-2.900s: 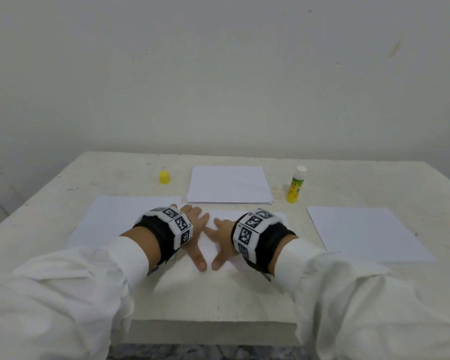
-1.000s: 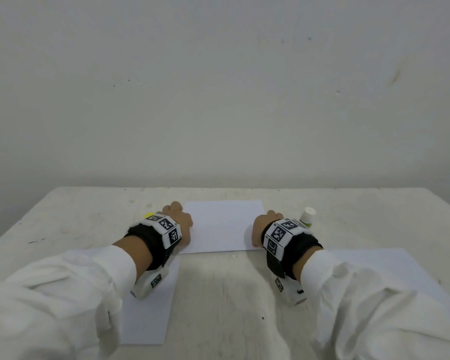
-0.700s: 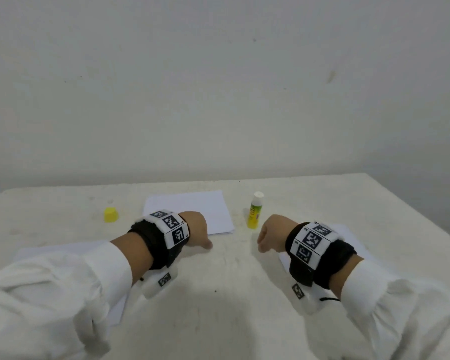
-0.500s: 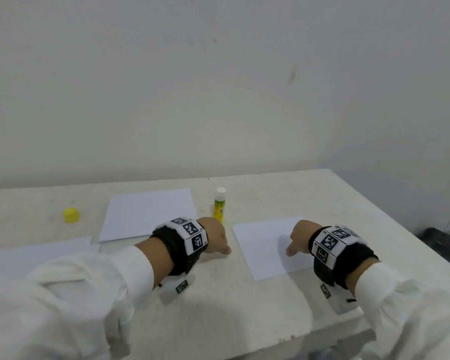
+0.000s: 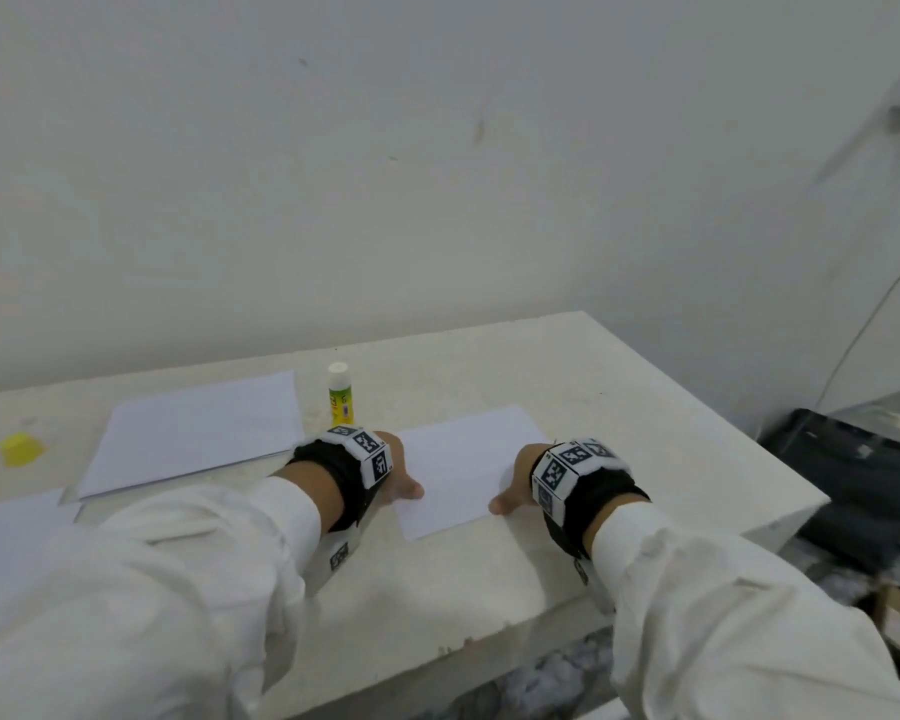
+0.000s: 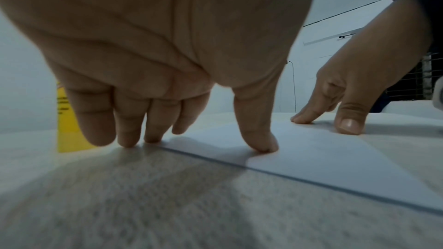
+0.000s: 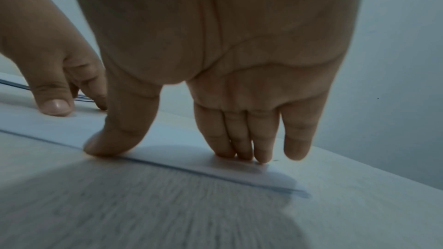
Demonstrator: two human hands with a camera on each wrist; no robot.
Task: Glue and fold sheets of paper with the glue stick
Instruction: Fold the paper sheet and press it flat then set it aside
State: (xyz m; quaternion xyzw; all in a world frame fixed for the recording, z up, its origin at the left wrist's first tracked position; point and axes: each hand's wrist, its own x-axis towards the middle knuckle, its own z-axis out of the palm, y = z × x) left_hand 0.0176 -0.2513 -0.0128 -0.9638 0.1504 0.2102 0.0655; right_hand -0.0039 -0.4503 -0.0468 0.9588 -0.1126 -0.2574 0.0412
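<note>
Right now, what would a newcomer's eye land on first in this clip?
Two hands, left hand and right hand, pressing straight fingers on a white sheet near the table's right front corner. Behind the left wrist stands an uncapped glue stick; its yellow cap sits far left.

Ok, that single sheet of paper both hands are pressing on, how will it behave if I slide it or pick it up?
The sheet of paper lies thin and flat on the smooth table, so it would probably slide easily under the left hand and right hand. Lifted by one edge, it would likely flop and bend. It looks light, so pinching its flush edge may be fiddly.
</note>
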